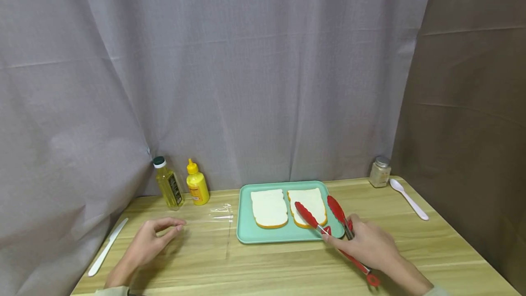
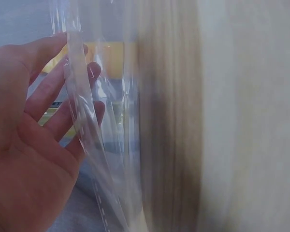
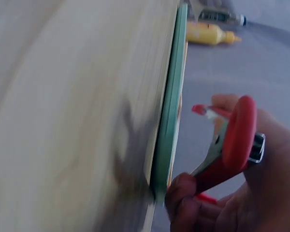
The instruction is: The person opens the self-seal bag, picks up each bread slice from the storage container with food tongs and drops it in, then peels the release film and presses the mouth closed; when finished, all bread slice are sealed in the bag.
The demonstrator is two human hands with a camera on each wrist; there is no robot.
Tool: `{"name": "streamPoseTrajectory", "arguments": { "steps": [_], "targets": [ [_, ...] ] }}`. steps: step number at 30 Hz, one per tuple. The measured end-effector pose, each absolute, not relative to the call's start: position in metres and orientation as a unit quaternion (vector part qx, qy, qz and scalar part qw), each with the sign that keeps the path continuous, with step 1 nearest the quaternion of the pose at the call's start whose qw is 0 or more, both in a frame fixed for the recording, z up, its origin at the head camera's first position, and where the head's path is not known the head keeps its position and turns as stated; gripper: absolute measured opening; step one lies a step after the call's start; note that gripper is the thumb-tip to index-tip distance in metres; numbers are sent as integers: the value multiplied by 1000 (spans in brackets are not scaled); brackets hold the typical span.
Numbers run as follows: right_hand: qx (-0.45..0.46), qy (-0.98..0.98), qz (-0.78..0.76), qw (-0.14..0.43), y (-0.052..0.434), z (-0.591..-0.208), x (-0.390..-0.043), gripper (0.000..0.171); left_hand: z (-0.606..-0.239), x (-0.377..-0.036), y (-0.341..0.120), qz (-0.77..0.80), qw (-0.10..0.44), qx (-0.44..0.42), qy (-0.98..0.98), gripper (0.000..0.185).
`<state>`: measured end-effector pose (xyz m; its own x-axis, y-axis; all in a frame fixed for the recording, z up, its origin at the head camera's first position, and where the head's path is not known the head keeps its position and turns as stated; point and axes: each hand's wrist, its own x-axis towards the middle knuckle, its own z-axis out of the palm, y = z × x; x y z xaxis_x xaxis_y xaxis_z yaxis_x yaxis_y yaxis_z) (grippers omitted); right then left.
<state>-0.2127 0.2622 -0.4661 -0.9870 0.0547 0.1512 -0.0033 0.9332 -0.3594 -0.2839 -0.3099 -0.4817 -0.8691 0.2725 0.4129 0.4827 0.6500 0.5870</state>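
Tongs (image 1: 328, 223), red with a metal spine, sit in the right hand (image 1: 367, 243), whose fingers are curled round the arms near the hinge; the two red tips stand apart, one over the right bread slice (image 1: 309, 204) and the other over the tray's right rim. From the right wrist view the same grip shows close up, tongs (image 3: 229, 145) pinched in the right hand (image 3: 232, 203) just beside the near edge of the mint-green tray (image 3: 168, 140).

That tray (image 1: 246, 234) lies a little right of the tabletop's middle, and the left bread slice (image 1: 269, 208) rests in it just beside the right one. At about 9 o'clock from the tray a clear plastic bag (image 1: 219, 214) lies flat on the wooden tabletop (image 1: 263, 264). The left hand (image 1: 149, 243) hovers close to the wood near the bag, its fingers loosely bent and gripping nothing; from the left wrist view the bag (image 2: 99, 145) hangs blurred in front of the left hand's (image 2: 34, 145) relaxed fingers, and I cannot tell whether they touch it.

Toward 10 o'clock stand an oil bottle (image 1: 168, 186) and a yellow squeeze bottle (image 1: 197, 185), near each other at the curtain. A white knife (image 1: 107, 246) lies along the left edge. A small jar (image 1: 380, 171) and a white spoon (image 1: 408, 199) sit at the far right corner. Bare wood runs along the near edge between the two hands.
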Motion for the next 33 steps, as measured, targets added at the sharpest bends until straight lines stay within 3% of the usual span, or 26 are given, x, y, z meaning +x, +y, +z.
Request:
{"name": "streamPoseTrajectory", "arguments": {
  "steps": [7,18,21,26,33],
  "targets": [
    [-27,-982,170,82,238,-467,-208,87,-482,-285,-310,-362,141,-208,-898,16],
    [-28,-990,129,40,226,-465,-209,132,-482,-285,-311,-374,124,-197,-898,17],
    [-27,-990,137,34,227,-465,-210,132,-483,-284,-311,-374,123,-194,-899,17],
    [-31,-985,167,27,238,-463,-210,119,-484,-285,-310,-379,118,-198,-896,18],
    [-16,-981,187,50,259,-461,-214,111,-483,-285,-311,-378,118,-204,-895,18]
  ]
}}
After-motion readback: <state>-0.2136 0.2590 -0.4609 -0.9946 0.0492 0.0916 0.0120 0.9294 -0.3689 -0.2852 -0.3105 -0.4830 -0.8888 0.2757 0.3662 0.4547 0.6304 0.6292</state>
